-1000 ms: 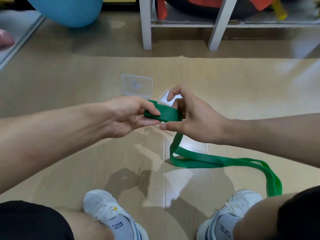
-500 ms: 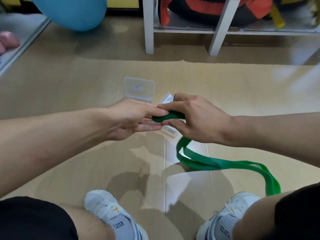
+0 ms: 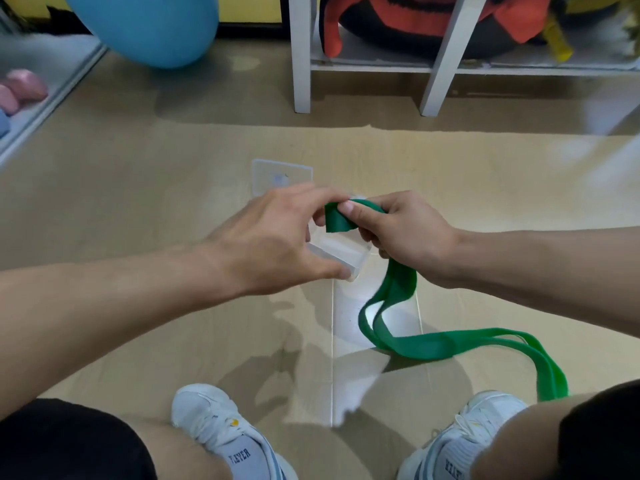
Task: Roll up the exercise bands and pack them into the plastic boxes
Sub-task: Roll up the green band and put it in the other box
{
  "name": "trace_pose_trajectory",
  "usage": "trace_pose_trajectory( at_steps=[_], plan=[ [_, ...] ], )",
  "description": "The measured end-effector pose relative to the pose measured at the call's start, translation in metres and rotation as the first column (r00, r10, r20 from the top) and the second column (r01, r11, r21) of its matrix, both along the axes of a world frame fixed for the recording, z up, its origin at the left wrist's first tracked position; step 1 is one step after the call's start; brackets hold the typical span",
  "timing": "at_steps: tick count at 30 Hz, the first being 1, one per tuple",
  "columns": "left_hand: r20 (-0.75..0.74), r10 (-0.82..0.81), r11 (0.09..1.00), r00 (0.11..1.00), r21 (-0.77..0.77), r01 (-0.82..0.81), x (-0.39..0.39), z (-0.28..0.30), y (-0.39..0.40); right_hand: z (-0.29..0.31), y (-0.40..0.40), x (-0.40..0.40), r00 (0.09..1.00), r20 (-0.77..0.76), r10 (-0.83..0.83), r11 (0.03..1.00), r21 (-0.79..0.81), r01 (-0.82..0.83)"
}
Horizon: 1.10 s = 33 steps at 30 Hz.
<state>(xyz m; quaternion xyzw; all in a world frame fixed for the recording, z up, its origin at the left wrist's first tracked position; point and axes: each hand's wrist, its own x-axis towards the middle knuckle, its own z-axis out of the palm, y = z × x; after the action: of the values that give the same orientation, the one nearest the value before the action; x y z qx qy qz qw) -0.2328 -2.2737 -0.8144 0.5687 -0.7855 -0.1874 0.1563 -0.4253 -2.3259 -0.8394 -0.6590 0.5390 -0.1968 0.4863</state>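
A green exercise band (image 3: 419, 344) trails across the floor to my right knee, and its near end is folded into a small roll (image 3: 337, 220) above the floor. My right hand (image 3: 401, 230) grips that roll with thumb and fingers. My left hand (image 3: 273, 244) has its fingertips on the roll's top edge, its thumb down by a clear plastic box (image 3: 341, 252) lying on the floor under both hands. A second clear plastic piece, lid or box (image 3: 282, 176), lies flat just beyond.
A white shelf frame (image 3: 299, 64) holding an orange and black bag stands ahead. A blue exercise ball (image 3: 152, 26) sits at the far left. Pink objects (image 3: 20, 90) lie on a grey mat at the left edge. My two white shoes are at the bottom.
The hands have turned the band's end over into a wider fold, the left hand lifting its fingers onto the top edge. The trailing band has shifted slightly toward the hands.
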Motion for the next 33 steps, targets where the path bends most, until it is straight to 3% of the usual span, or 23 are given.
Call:
trace_pose_trajectory(
  at_steps=[4,9,15,18,20,24,28,33],
  plan=[
    [0.135,0.072,0.988,0.988,-0.147,-0.052,-0.009,-0.007,-0.009,-0.003,0.009,0.006,0.995,0.094,-0.029,0.987,0.161,0.014],
    [0.216,0.067,0.993,0.974,-0.110,-0.044,-0.011,-0.002,-0.014,-0.002,0.013,0.006,0.998,0.057,0.014,0.982,0.188,-0.025],
    [0.011,-0.096,0.993,0.995,-0.068,0.097,0.004,0.012,-0.012,0.017,0.003,-0.008,0.948,0.175,0.267,0.914,0.264,-0.307],
    [-0.208,-0.100,0.994,0.973,-0.064,0.089,0.007,0.016,-0.007,0.018,-0.005,-0.014,0.926,0.251,0.281,0.858,0.368,-0.359],
    [-0.390,-0.044,0.999,0.920,0.012,0.053,0.005,0.017,-0.005,0.017,-0.009,-0.016,0.919,0.303,0.253,0.844,0.395,-0.362],
    [-0.592,0.179,0.973,0.785,0.223,-0.053,0.004,0.013,-0.003,0.023,-0.010,-0.007,0.875,0.483,0.036,0.937,0.288,-0.197],
    [-0.692,0.399,0.899,0.602,0.424,-0.108,-0.001,0.008,-0.004,0.024,-0.011,-0.006,0.946,0.313,0.091,0.995,-0.065,-0.074],
    [-0.745,0.560,0.821,0.363,0.558,-0.120,-0.008,0.013,-0.008,0.026,0.000,-0.011,0.942,0.271,0.196,0.977,-0.140,-0.163]
  ],
)
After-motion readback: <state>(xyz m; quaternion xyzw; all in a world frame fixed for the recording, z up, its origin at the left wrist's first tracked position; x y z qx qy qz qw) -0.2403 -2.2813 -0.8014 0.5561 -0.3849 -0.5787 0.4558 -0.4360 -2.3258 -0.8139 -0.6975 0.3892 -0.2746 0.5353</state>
